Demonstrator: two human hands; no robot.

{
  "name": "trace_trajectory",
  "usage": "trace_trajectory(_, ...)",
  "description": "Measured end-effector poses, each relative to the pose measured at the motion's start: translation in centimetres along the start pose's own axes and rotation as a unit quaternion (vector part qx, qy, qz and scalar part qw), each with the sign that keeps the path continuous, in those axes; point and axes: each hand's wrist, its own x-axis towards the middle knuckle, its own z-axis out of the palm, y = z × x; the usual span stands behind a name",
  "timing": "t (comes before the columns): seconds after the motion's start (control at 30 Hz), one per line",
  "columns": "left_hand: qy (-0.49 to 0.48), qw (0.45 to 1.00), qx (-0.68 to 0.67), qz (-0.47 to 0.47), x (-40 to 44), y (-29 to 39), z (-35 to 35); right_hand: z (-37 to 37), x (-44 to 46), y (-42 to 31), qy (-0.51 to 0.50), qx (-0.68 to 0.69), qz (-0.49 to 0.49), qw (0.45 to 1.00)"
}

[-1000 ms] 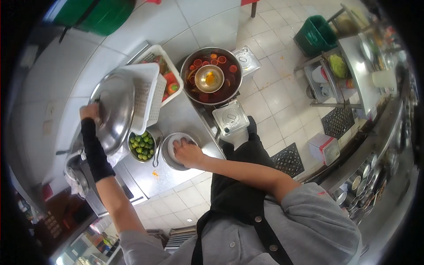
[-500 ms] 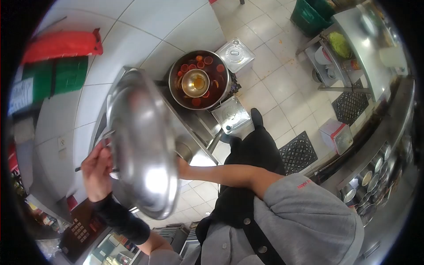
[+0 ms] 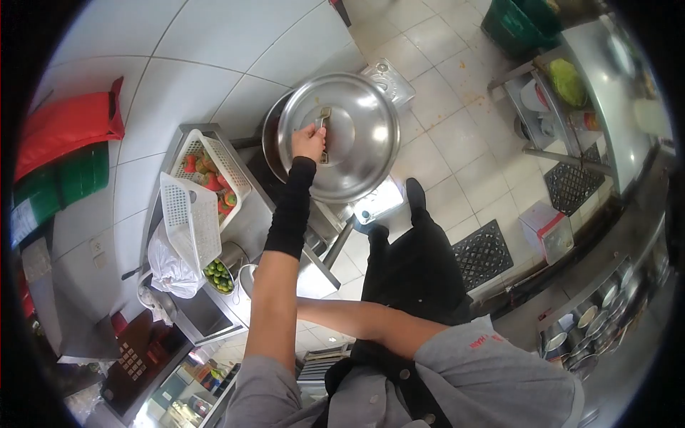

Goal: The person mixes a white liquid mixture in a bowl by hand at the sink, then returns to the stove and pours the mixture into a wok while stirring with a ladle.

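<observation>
Lid (image 3: 360, 135), one, metal, round, wide: over the pot (image 3: 270, 134), set off-centre, with the pot's rim bare on the side toward the wall. Whether lid and pot touch cannot be told.

Left hand (image 3: 310, 143), one, black sleeve (image 3: 291, 207) at the wrist: fingers closed round the lid's handle (image 3: 325, 114). Right hand: hidden behind the left forearm; its hold cannot be told. Right arm (image 3: 364, 319): crosses beneath the left.

Nearby: table (image 3: 314, 284) beside the pot; bowl (image 3: 244, 284), partly covered by the left arm; limes (image 3: 218, 277); tilted white basket (image 3: 187, 221).

Risks, as judged: lid tips or slides off the far side, cause, its off-centre lie and a one-handed grip; lid drops onto the floor or the square metal cover (image 3: 379, 202) near the shoe (image 3: 415, 192), cause, a slipping grip; bowl gets knocked, cause, the crossed arms.
</observation>
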Motion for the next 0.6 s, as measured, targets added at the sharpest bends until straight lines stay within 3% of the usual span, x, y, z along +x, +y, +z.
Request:
trace_trajectory(0.07,0.082,0.997,0.008,-0.007,1.1,-2.1,0.9,0.1,-0.2,0.4,-0.002,0.007,-0.004,1.000)
trace_trajectory(0.23,0.140,0.990,0.018,-0.024,5.0,-9.2,-2.0,0.4,-0.6,0.6,-0.011,0.017,-0.014,1.000)
trace_trajectory(0.33,0.140,0.987,-0.077,-0.033,5.0,-10.1,-2.7,0.9,-0.6,0.7,-0.018,0.014,-0.019,1.000)
trace_trajectory(0.43,0.130,0.990,0.057,-0.014,4.6,-9.2,-3.2,1.5,-0.6,0.6,-0.026,0.012,-0.017,0.999)
trace_trajectory(0.47,0.133,0.970,0.202,-0.015,4.6,-8.3,-3.2,1.7,-0.6,0.4,-0.027,0.007,-0.018,0.999)
trace_trajectory(0.53,0.136,0.870,0.473,-0.026,3.4,-5.0,-3.0,2.2,-0.7,0.3,-0.034,0.001,-0.019,0.999)
trace_trajectory(0.6,0.003,0.927,0.375,-0.006,-1.1,1.9,-3.6,2.9,-0.6,0.4,-0.041,-0.003,-0.019,0.999)
